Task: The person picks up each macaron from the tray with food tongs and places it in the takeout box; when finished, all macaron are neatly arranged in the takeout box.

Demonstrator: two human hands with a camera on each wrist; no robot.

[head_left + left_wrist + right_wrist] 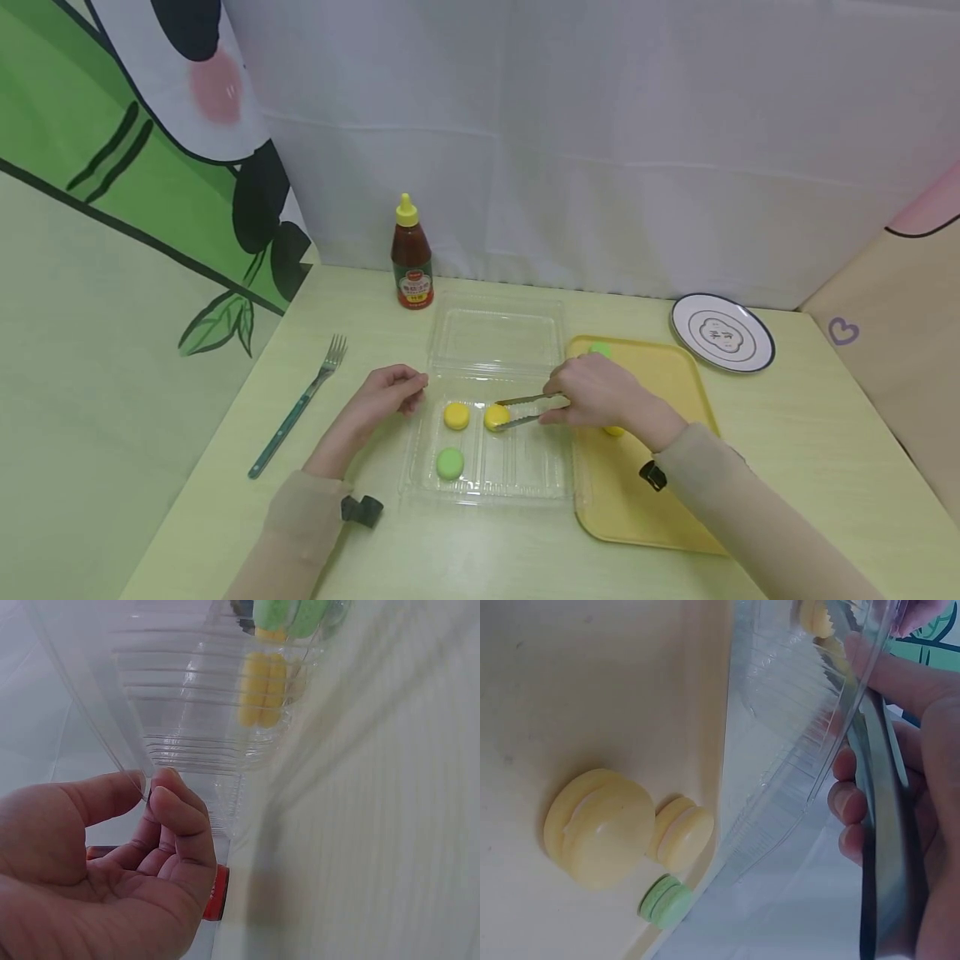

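Note:
My left hand (390,392) pinches the left rim of a clear plastic box (536,475) between thumb and fingertips; the left wrist view shows this closely. The box lies with its lid (498,329) folded back. Inside sit a yellow macaron (456,416) and a green macaron (450,463) at the left. From the right, my right hand (600,387) grips metal tongs (889,825) whose tips lie around another yellow macaron (495,418) over the box's middle. On the yellow tray (637,500) under the right arm are two yellow macarons (604,829) and a green one (667,902).
A fork (296,412) with a green handle lies left of the left hand. Behind the box, a sauce bottle (412,258) with a yellow cap stands upright. A white plate (686,321) with a dark rim sits at the back right, beside the tray. A white cloth (600,167) hangs behind the table.

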